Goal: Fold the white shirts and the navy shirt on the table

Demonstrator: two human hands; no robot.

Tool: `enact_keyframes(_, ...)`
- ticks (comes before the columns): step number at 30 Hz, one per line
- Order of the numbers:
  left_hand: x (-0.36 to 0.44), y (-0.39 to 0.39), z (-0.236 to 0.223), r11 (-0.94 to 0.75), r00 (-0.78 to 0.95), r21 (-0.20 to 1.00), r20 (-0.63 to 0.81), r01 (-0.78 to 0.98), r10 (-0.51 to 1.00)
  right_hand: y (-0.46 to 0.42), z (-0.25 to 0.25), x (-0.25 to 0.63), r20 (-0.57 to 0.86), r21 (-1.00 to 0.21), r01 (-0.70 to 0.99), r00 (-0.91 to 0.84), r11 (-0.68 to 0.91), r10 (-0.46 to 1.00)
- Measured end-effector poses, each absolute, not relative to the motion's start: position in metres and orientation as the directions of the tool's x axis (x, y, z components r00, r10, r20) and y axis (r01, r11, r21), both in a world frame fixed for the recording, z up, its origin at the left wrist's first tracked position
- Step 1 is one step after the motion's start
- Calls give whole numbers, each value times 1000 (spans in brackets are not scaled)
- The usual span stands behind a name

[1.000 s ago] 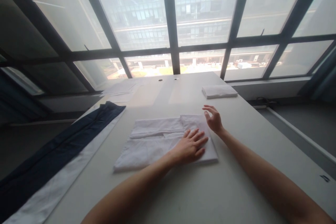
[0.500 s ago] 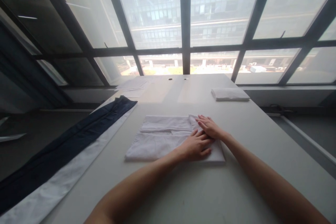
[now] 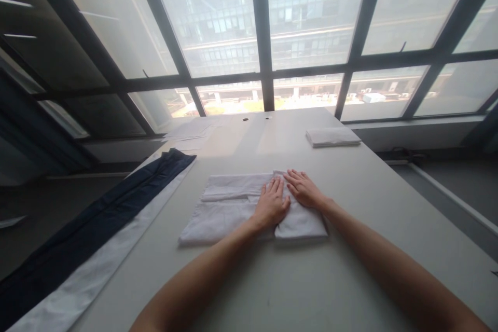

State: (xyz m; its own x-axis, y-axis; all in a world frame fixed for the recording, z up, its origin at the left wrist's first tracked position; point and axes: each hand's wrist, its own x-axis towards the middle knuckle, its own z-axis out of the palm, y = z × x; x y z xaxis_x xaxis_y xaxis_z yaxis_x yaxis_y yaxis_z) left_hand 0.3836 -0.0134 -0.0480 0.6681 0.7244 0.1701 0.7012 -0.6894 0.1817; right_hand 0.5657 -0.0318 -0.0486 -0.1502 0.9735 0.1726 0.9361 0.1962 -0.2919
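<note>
Daylight came through tall, dark-framed windows point(image 3: 218, 21) onto a smooth white tabletop point(image 3: 241, 280), where both bare hands lay on a white fabric piece folded into a flat rectangle point(image 3: 221, 218). The left hand point(image 3: 271, 202) was open, palm down, its fingers pointing away from the person and resting by the inner edge of a folded-over white flap point(image 3: 301, 223) at the right end of the fabric. The right hand point(image 3: 304, 188) was open too, laid flat on the far part of that flap, its fingers slanting toward the left hand; the fingertips of the two were close together. Neither hand was closed around the cloth.

Left of the hands, the fabric showed a lengthwise fold line with a slight gap in it. Beyond the right hand and off to its right lay a smaller folded white cloth point(image 3: 333, 137), well apart from the fabric. Farther to the left of the hands, a long navy-blue cloth point(image 3: 97, 207) ran along the table's left side, with a long white cloth point(image 3: 112, 249) showing along its inner edge. Past its far end, thin white sheets point(image 3: 187, 132) lay near the windows. Straight beyond the hands, a round dark hole point(image 3: 245, 119) showed near the tabletop's far edge.
</note>
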Motion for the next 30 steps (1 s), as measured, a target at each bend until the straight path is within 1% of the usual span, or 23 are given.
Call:
enact_keyframes(2, 384, -14, -49, -691, 667, 174, 181, 701, 722, -35, -44, 563, 222, -277, 941, -134, 195, 966)
enact_keyframes(5, 384, -14, -49, -698, 668, 167, 203, 697, 716, -41, -38, 556, 336, -248, 949, -104, 194, 936)
enact_keyframes(6, 384, -14, -50, -701, 669, 167, 211, 694, 713, -42, -37, 554, 350, -245, 950, -98, 192, 932)
enact_keyframes(8, 384, -13, -52, -705, 668, 168, 228, 689, 708, -44, -38, 550, 307, -250, 953, -90, 171, 947)
enact_keyframes(11, 384, -12, -56, -711, 670, 175, 243, 681, 702, -43, -42, 548, 181, -254, 958, -88, 133, 980)
enact_keyframes(13, 384, -11, -58, -715, 673, 181, 248, 675, 697, -42, -45, 548, 146, -249, 960, -89, 124, 985)
enact_keyframes(18, 383, -11, -58, -715, 668, 202, 258, 669, 698, -40, -46, 550, 148, -248, 961, -86, 121, 985)
enact_keyframes(30, 383, -14, -52, -705, 672, 212, 214, 677, 709, -37, -51, 553, 185, -290, 948, -80, 132, 980)
